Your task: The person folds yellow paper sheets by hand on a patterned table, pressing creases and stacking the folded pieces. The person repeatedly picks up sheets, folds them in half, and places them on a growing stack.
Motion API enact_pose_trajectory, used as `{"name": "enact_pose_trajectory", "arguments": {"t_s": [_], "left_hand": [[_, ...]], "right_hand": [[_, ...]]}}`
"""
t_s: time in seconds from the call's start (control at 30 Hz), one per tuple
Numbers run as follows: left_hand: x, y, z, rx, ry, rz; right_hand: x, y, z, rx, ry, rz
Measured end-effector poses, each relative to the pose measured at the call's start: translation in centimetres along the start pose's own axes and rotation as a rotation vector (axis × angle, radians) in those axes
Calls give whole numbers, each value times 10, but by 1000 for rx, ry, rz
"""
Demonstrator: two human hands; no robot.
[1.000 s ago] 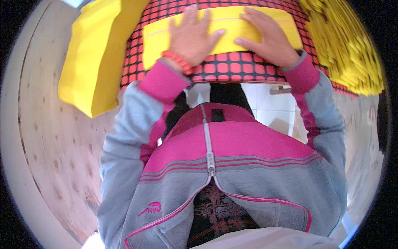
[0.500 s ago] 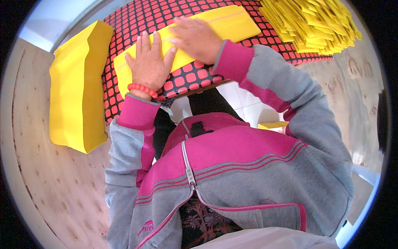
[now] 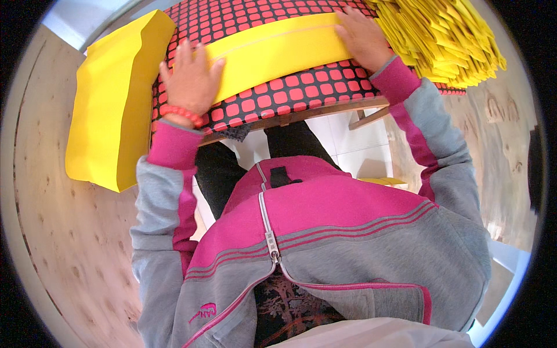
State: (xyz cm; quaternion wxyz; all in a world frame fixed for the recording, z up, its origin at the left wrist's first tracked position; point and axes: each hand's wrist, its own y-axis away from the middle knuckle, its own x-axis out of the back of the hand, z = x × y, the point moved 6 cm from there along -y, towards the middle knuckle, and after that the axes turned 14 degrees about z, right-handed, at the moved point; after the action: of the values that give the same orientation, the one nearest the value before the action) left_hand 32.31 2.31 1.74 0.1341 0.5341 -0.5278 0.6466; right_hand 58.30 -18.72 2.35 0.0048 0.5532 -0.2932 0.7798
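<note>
A folded yellow strip (image 3: 281, 55), flat with a lengthwise crease or seam, lies across the table in front of me. On its left end rests my left hand (image 3: 191, 78), palm down with fingers spread and a red bead bracelet at the wrist. At the strip's right end, my right hand (image 3: 364, 42) lies with its fingers stretched out, slightly blurred. Neither hand grips anything. Some of the strip's two ends is hidden under my hands.
Red-and-black patterned cloth (image 3: 278, 93) covers the small table. A stack of larger yellow sheets (image 3: 119, 98) stands at the left, on a wooden board (image 3: 43, 191). A heap of folded yellow pieces (image 3: 447, 43) sits at the right corner.
My hands have moved apart: the right has slid from the strip's middle to its right end, the left slightly leftward. The strip now lies with more of its middle uncovered.
</note>
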Motion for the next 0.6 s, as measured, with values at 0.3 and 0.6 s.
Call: {"name": "enact_pose_trajectory", "arguments": {"t_s": [0.3,0.6], "left_hand": [[-16,-3,51,-104,196,95],[35,25,-26,60,304,245]], "right_hand": [[-22,-23,-80,245,-151,159],[-46,-12,51,-72,-430,192]]}}
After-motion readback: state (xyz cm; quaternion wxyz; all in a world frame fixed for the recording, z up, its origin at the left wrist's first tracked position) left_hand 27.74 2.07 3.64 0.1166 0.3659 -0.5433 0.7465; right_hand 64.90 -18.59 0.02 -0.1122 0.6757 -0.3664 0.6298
